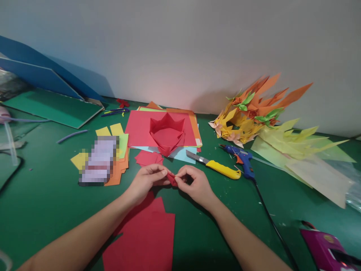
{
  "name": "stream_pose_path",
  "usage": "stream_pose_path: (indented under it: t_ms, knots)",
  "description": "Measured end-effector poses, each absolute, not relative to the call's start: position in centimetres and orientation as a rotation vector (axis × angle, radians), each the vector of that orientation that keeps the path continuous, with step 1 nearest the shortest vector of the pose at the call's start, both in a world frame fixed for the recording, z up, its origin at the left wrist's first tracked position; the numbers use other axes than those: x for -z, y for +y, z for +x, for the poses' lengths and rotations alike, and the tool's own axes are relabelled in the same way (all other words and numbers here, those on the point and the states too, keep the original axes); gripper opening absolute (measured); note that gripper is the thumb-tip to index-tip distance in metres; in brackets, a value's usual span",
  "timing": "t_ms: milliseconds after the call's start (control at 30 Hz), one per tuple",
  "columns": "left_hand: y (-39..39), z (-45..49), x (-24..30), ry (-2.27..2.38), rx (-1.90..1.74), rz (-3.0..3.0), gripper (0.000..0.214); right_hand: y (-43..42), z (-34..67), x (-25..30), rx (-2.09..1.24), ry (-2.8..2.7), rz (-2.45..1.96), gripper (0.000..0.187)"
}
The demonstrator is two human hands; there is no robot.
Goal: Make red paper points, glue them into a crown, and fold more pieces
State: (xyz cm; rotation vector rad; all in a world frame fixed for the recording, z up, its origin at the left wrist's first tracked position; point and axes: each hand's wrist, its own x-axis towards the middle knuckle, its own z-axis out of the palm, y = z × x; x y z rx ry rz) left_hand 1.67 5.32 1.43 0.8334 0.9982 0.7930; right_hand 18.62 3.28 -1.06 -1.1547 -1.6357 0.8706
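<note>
A small folded piece of red paper (172, 179) is pinched between my two hands above the green table. My left hand (149, 176) grips its left side with thumb and fingers. On its right edge, the thumb and forefinger of my right hand (195, 183) are closed. Just beyond my hands lie small red paper pieces (148, 158). A red folded paper crown (167, 131) stands on a stack of coloured sheets (138, 128). Nearer to me, larger cut red sheets (146, 241) lie partly under my left forearm.
Right of my hands are a yellow utility knife (224, 169), blade out, and a blue glue gun (244, 160) with its cord. Paper crowns (239, 124) stand at the back right. A phone (99, 160) rests on coloured paper squares at left. A purple box (324, 244) sits front right.
</note>
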Motion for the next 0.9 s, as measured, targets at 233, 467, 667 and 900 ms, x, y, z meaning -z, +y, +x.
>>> stream_pose_path:
  t_ms: [233,467,667,900]
  knots:
    - [5.28,1.96,-1.53,1.044,-0.797,0.989,0.036,3.37,18.70,1.08,-0.837,-1.633,-1.173,0.011]
    - [5.23,1.88,-1.19,1.139,-0.777,1.140,0.034,3.30,18.54,0.93,-0.864,-1.630,-1.181,0.012]
    - [4.92,1.93,-1.02,1.139,-0.842,1.236,0.031,3.37,18.49,0.52,-1.006,-1.587,-1.187,0.014]
    - [5.05,1.86,-1.19,1.022,-0.781,1.188,0.029,3.49,18.60,0.50,-1.072,-1.484,-1.220,0.014]
